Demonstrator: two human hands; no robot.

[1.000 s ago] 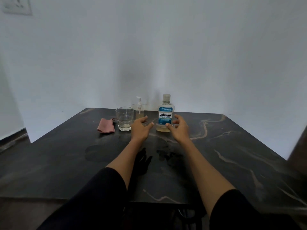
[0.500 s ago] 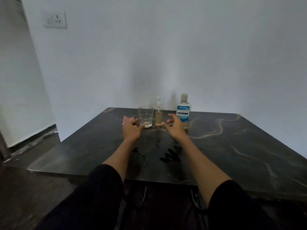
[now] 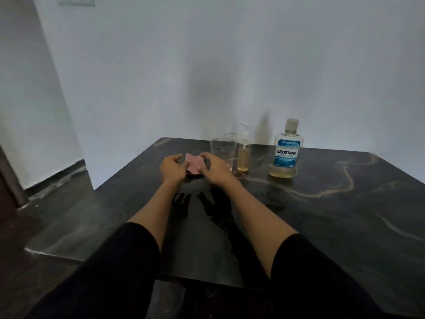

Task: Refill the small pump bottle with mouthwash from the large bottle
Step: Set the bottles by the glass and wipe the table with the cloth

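- Nothing of the refill itself looks done: the large bottle (image 3: 286,150) stands upright with its cap on, and the pump bottle (image 3: 243,153) stands upright with its pump head seated.
- Both bottles sit near the far edge of the table (image 3: 345,215), the pump bottle just right of a glass (image 3: 223,149) and the large bottle further right, apart from it.
- Amber liquid fills only the bottom band of the large bottle; the pump bottle shows amber liquid through its lower body, though the exact level is hard to read in this dim light.
- Left to do, by my judgement: open both bottles, pour from large to small, then close them again. That is the whole task.
- Neither hand is on a bottle. Both hover at a pink cloth (image 3: 194,165) lying on the table left of the glass.
- Left hand (image 3: 172,169): fingers loosely curled, half open, thumb raised; the fingertips seem to meet the cloth's left edge, but whether they pinch it I cannot tell.
- Right hand (image 3: 215,169): fingers bent and spread over the cloth's right side, thumb (image 3: 199,168) resting against or just above it; no firm clasp is visible.
- Dark reflections of both hands show on the glossy tabletop beneath the wrists.
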